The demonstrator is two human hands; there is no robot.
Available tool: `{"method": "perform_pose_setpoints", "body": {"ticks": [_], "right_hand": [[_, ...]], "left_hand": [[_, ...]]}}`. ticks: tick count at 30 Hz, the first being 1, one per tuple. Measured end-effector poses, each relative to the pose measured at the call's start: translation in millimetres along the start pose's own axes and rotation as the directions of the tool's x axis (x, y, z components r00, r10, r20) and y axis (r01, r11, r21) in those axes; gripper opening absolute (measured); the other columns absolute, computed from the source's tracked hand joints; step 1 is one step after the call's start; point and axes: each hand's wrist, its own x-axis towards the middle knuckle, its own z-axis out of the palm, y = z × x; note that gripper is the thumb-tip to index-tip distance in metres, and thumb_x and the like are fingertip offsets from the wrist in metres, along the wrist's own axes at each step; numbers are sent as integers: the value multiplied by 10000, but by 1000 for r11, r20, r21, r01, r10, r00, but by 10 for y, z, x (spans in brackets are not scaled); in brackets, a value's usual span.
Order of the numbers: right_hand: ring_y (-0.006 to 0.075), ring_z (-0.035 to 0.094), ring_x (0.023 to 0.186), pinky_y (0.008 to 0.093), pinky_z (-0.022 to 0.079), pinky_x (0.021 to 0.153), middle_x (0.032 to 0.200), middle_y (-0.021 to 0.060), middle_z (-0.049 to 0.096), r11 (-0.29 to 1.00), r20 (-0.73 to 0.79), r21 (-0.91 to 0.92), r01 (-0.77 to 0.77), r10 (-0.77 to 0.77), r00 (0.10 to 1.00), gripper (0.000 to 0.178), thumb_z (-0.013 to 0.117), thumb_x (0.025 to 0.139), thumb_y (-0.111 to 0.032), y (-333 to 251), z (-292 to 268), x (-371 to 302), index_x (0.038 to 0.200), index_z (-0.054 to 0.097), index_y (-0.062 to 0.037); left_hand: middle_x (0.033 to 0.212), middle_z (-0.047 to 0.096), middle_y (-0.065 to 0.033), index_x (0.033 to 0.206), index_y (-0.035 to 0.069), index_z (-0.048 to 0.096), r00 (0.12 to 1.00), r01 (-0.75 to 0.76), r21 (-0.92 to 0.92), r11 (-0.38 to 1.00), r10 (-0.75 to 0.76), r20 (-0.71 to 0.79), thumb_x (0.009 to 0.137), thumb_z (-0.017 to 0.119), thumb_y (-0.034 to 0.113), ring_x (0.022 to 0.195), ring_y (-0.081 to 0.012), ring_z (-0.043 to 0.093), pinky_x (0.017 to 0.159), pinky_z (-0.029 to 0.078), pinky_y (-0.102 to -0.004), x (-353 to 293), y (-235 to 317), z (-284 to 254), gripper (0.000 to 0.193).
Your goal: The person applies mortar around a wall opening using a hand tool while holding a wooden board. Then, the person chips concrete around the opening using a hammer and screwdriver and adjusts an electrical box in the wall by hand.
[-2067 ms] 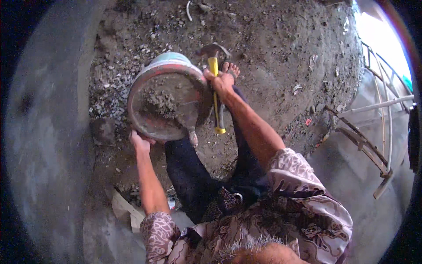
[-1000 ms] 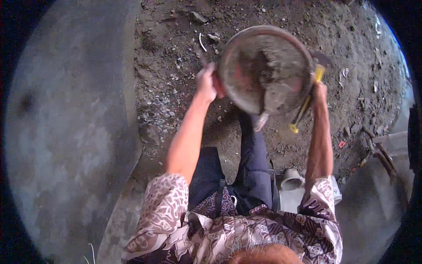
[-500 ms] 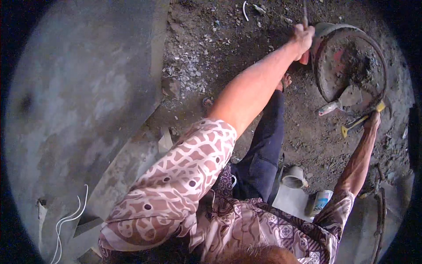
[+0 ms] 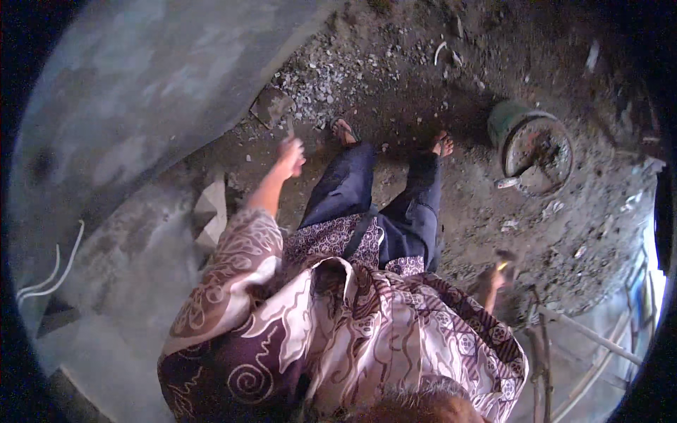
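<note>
Right hand on yellow-handled tool at lower right; left hand closed on trowel, well apart from the bucket.

Nearest: right hand [image 4: 493,278] low beside the hip, fingers wrapped round a yellow-handled tool [image 4: 503,266]; grip closed, tool head blurred and not identifiable. Further out: left hand [image 4: 290,155] raised at arm's length, grip closed on the handle of a trowel [image 4: 271,107], blade ahead of the knuckles toward the grey wall [image 4: 141,92], long axis running away from the body. Farthest: bucket [image 4: 534,144] on the dirt ground [image 4: 423,77], beyond the right foot and well apart from both hands, nearer the right one. Round and upright, green outer wall, inside caked with grey mortar, a small pale tool resting on its near rim.
</note>
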Motion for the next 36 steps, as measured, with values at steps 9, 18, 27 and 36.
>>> {"method": "perform_pose_setpoints", "body": {"ticks": [9,18,27,36], "right_hand": [[156,503,549,334,422,512,641,28,559,509,-186,857,82,157,970,350,521,909,-375,-1816,-3673,-132,1071,600,-76],[132,438,582,331,378,540,597,27,446,76,-675,736,673,158,720,377,498,928,-375,-2049,-6997,-2319,928,600,-13],[108,502,547,264,402,488,681,22,525,67,-796,-503,862,352,-492,433,419,968,-393,-1753,-9390,-4436,1024,540,19],[54,436,439,225,356,398,539,-15,461,-99,-728,-616,782,450,-517,449,400,972,-438,-1709,-9428,-5310,954,506,-3]], "left_hand": [[561,578,-98,862,31,515,914,-314,-44,948,290,-284,921,463,282,459,-269,579,495,503,-411,-678,-1261,-1665,263],[483,515,-79,883,27,498,554,-771,-471,428,816,-164,904,552,371,340,-170,485,341,385,-315,-2620,1641,-2315,349],[560,470,-16,785,86,497,52,-817,-557,-153,940,-336,834,645,305,410,-155,485,364,400,-313,-4688,3566,-2514,269],[592,532,-115,793,41,471,1,-736,-600,-313,886,-463,885,482,199,444,-223,544,361,402,-357,-5387,4360,-2772,183]]}}
